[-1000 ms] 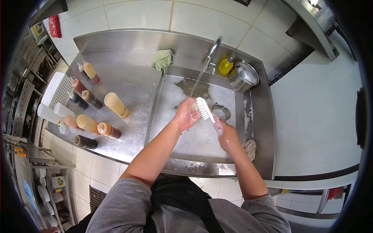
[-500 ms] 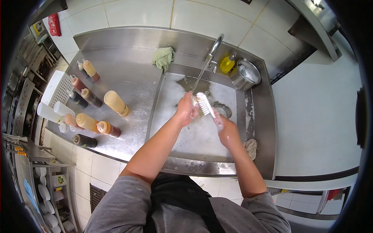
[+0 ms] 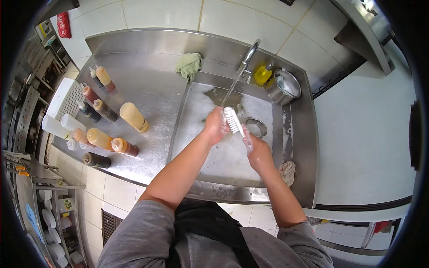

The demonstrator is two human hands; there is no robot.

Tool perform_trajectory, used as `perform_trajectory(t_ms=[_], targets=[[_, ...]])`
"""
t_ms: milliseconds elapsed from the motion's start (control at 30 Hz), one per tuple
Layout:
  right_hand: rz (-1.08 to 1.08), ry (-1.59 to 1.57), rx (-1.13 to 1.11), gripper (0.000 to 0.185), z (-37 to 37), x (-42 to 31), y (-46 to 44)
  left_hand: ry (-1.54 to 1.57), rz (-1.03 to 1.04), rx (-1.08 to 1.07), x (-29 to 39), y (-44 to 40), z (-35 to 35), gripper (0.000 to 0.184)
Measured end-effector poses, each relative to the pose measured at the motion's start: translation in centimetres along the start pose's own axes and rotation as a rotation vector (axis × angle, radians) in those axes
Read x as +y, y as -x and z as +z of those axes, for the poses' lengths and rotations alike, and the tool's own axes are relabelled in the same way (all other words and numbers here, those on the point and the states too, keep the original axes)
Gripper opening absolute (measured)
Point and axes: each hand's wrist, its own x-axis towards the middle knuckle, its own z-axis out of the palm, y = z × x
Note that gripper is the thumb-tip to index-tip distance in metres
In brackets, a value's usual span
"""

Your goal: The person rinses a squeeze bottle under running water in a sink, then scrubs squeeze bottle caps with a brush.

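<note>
A white scrubbing brush (image 3: 233, 120) is gripped by its handle in my right hand (image 3: 256, 149), over the soapy sink. Its bristles point left, at the fingers of my left hand (image 3: 215, 126). That hand is closed and coated in foam; whatever it may hold is hidden by the fingers and suds. Water runs from the faucet (image 3: 248, 56) just above my left hand. Foamy water fills the sink (image 3: 176, 134), and a round metal strainer or bowl (image 3: 256, 127) lies in it, right of the brush head.
Several sauce bottles (image 3: 133, 117) stand on the steel counter (image 3: 154, 85) at left, by a white perforated basket (image 3: 67, 99). A green cloth (image 3: 189, 65) hangs at the sink's back corner. Yellow soap (image 3: 262, 73) and a metal pot (image 3: 282, 91) stand back right; a rag (image 3: 287, 173) lies front right.
The brush has shifted slightly left and down, its head now closer against my left hand. My right hand has dropped a little. Water keeps running.
</note>
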Motion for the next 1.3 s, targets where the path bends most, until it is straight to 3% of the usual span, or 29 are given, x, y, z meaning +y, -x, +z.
perform_trajectory(t_ms=[133, 200, 333, 400, 533, 633, 800, 900, 1100, 1300], targets=[[0.070, 0.008, -0.001, 0.035, 0.7, 0.5, 0.0, 0.067, -0.084, -0.046, -0.7, -1.3, -0.4, 0.024], [0.090, 0.017, -0.043, 0.037, 0.2, 0.5, -0.5, -0.007, 0.014, -0.016, -1.2, -2.2, 0.0, 0.023], [0.120, -0.043, -0.089, 0.042, 1.3, 3.9, -3.2, -0.105, 0.015, -0.085, -2.1, -6.1, 1.7, 0.022], [0.122, -0.121, -0.081, 0.043, 3.5, 6.9, -4.9, -0.133, -0.034, 0.013, -2.7, -10.1, 2.4, 0.022], [0.149, -0.147, 0.000, 0.046, 5.8, 11.1, -9.5, -0.251, -0.060, -0.030, -6.0, -21.2, 2.2, 0.020], [0.133, -0.180, 0.069, 0.046, 5.9, 13.1, -14.0, -0.253, 0.130, 0.044, -6.6, -30.9, 1.1, 0.024], [0.088, -0.198, 0.084, 0.041, 7.1, 16.2, -18.8, -0.292, -0.018, 0.011, -2.3, -32.3, 2.9, 0.019], [0.146, -0.218, 0.026, 0.051, 7.2, 16.8, -18.6, -0.375, -0.092, 0.035, -2.7, -32.3, 3.8, 0.018], [0.113, -0.329, 0.099, 0.056, 6.8, 16.5, -17.7, -0.351, -0.114, -0.002, -3.0, -32.9, 3.4, 0.028], [0.135, -0.241, 0.068, 0.059, 5.1, 14.4, -12.2, -0.139, 0.036, 0.141, -4.2, -22.6, 5.2, 0.026]])
